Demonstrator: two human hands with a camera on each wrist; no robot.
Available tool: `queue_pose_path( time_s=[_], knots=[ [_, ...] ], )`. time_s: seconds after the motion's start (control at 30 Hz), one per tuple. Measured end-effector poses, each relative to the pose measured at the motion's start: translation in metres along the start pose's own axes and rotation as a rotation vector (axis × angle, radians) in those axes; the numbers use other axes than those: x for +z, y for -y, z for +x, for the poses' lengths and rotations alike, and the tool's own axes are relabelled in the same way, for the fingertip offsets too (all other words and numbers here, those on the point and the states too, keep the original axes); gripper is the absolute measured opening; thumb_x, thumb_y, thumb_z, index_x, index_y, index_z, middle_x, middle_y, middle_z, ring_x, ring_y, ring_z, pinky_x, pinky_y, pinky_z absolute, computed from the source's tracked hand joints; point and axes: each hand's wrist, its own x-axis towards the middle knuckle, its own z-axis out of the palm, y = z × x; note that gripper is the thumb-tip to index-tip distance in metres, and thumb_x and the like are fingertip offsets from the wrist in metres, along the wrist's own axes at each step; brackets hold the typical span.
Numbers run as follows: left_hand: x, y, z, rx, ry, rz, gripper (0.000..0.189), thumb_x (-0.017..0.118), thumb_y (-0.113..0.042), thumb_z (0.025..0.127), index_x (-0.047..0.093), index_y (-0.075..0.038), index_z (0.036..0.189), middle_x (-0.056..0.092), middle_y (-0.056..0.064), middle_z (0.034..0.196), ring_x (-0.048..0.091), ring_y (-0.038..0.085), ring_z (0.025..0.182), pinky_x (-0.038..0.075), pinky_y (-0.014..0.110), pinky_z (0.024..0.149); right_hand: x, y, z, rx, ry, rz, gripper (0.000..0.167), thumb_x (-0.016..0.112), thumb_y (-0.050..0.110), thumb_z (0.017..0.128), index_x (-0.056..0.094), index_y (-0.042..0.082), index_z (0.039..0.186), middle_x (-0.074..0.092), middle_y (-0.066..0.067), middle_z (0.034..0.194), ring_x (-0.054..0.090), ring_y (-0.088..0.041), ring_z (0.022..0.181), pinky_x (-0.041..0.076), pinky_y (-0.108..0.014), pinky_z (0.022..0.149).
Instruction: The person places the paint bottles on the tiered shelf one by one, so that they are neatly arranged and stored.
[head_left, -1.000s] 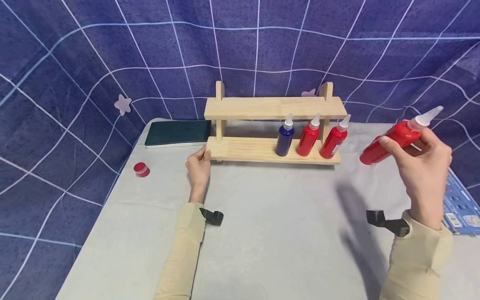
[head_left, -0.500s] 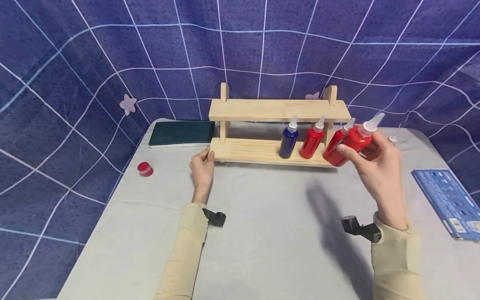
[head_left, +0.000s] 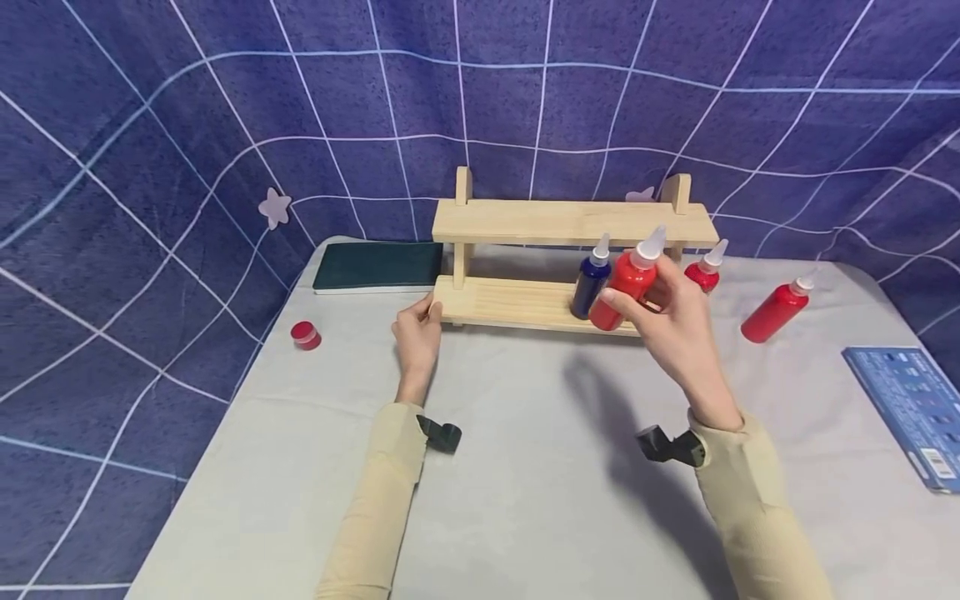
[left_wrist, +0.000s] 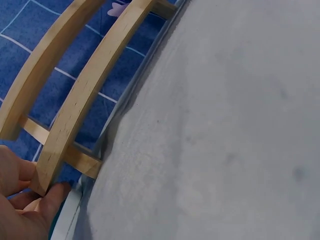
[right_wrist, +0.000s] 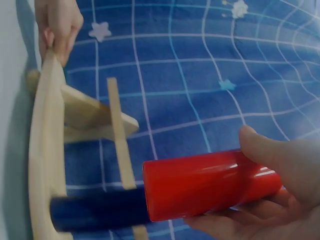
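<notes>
Nearest lie 2 creased beige sleeves point(head_left: 382, 500) on a pale tablecloth point(head_left: 510, 467). The right hand point(head_left: 681, 342) has its thumb and fingers clamped round a glossy red bottle point(head_left: 628, 282), held in front of the rack's lower board, just beside the dark blue bottle point(head_left: 590, 287). Only the head view shows its tapered white nozzle; only the right wrist view shows its flat, round base, raised off the board. The left hand point(head_left: 417, 337) pinches the left end of the smooth wooden rack point(head_left: 510, 300) between thumb and fingers, plainest in the left wrist view, which also reveals dark flecks in the grain. Farther right stands a table bottle point(head_left: 775, 314), also red. Behind the left hand is a flat green book point(head_left: 378, 265); behind everything hangs a blue, gridded curtain point(head_left: 502, 100).
</notes>
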Motion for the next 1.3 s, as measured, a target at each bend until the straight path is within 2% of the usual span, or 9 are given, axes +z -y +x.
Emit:
queue_pose_path(
  time_s=[0.13, 0.23, 0.43, 0.53, 0.67, 0.8, 0.93, 1.03, 1.3],
  knots=[
    [0.001, 0.000, 0.001, 0.007, 0.000, 0.005, 0.031, 0.063, -0.015, 0.096, 0.066, -0.007, 0.126, 0.066, 0.014, 0.122, 0.068, 0.022, 0.105, 0.057, 0.033, 0.083, 0.016, -0.003, 0.007, 0.013, 0.024, -0.007, 0.039, 0.077, 0.006, 0.083, 0.060, -0.002, 0.118, 0.070, -0.017, 0.105, 0.064, 0.004, 0.088, 0.051, -0.012, 0.081],
    [0.001, 0.000, 0.002, 0.009, 0.002, 0.000, 0.031, 0.062, -0.015, 0.096, 0.065, -0.007, 0.126, 0.067, 0.014, 0.121, 0.068, 0.022, 0.105, 0.057, 0.033, 0.083, 0.030, -0.007, 0.012, 0.025, 0.050, 0.024, 0.038, 0.076, 0.006, 0.084, 0.059, -0.002, 0.117, 0.070, -0.016, 0.106, 0.065, -0.005, 0.091, 0.052, -0.012, 0.081],
    [0.000, -0.002, 0.001, 0.012, -0.010, 0.010, 0.030, 0.063, -0.015, 0.096, 0.066, -0.008, 0.125, 0.067, 0.014, 0.120, 0.069, 0.022, 0.103, 0.057, 0.034, 0.082, 0.058, -0.015, 0.017, -0.009, 0.045, -0.007, 0.039, 0.076, 0.009, 0.085, 0.058, -0.001, 0.117, 0.071, -0.016, 0.105, 0.069, -0.022, 0.090, 0.051, -0.012, 0.075],
    [-0.001, -0.003, 0.000, 0.009, -0.009, 0.011, 0.030, 0.063, -0.015, 0.096, 0.067, -0.009, 0.125, 0.068, 0.014, 0.119, 0.069, 0.022, 0.103, 0.057, 0.035, 0.083, 0.070, -0.019, 0.019, 0.000, 0.057, 0.024, 0.039, 0.075, 0.006, 0.085, 0.056, -0.002, 0.118, 0.070, -0.018, 0.107, 0.069, -0.025, 0.093, 0.056, -0.022, 0.080],
    [0.000, -0.003, -0.001, 0.008, -0.007, 0.009, 0.030, 0.063, -0.015, 0.096, 0.067, -0.010, 0.125, 0.068, 0.014, 0.118, 0.069, 0.021, 0.102, 0.057, 0.036, 0.083, 0.084, -0.028, 0.023, 0.030, 0.071, 0.082, 0.040, 0.072, 0.002, 0.087, 0.052, -0.005, 0.120, 0.067, -0.020, 0.111, 0.067, -0.027, 0.099, 0.056, -0.038, 0.088],
    [0.002, -0.002, -0.002, 0.010, -0.006, 0.013, 0.030, 0.064, -0.016, 0.095, 0.068, -0.010, 0.124, 0.069, 0.014, 0.117, 0.070, 0.021, 0.101, 0.058, 0.035, 0.081, 0.094, -0.037, 0.026, 0.044, 0.042, 0.032, 0.042, 0.072, 0.006, 0.088, 0.052, -0.004, 0.122, 0.066, -0.019, 0.109, 0.063, -0.024, 0.093, 0.054, -0.030, 0.082],
    [0.002, 0.000, -0.003, 0.009, -0.015, 0.008, 0.029, 0.064, -0.014, 0.095, 0.068, -0.010, 0.123, 0.068, 0.014, 0.117, 0.070, 0.021, 0.100, 0.058, 0.035, 0.081, 0.102, -0.042, 0.028, 0.071, 0.028, -0.015, 0.043, 0.072, 0.011, 0.089, 0.051, -0.002, 0.124, 0.066, -0.018, 0.107, 0.058, -0.022, 0.086, 0.044, -0.023, 0.073],
    [0.002, 0.000, -0.003, 0.013, -0.021, -0.003, 0.029, 0.064, -0.013, 0.095, 0.068, -0.010, 0.123, 0.068, 0.014, 0.117, 0.069, 0.021, 0.101, 0.058, 0.036, 0.082, 0.106, -0.046, 0.030, 0.091, 0.031, -0.015, 0.043, 0.071, 0.012, 0.090, 0.050, -0.001, 0.126, 0.066, -0.018, 0.109, 0.056, -0.022, 0.086, 0.042, -0.025, 0.073],
    [0.000, 0.002, -0.001, 0.031, -0.030, -0.015, 0.029, 0.064, -0.011, 0.094, 0.067, -0.006, 0.123, 0.068, 0.015, 0.117, 0.069, 0.022, 0.100, 0.058, 0.034, 0.081, 0.115, -0.052, 0.035, 0.120, 0.032, -0.023, 0.046, 0.070, 0.016, 0.091, 0.049, 0.002, 0.130, 0.065, -0.018, 0.114, 0.059, -0.025, 0.095, 0.048, -0.035, 0.082]
  ],
)
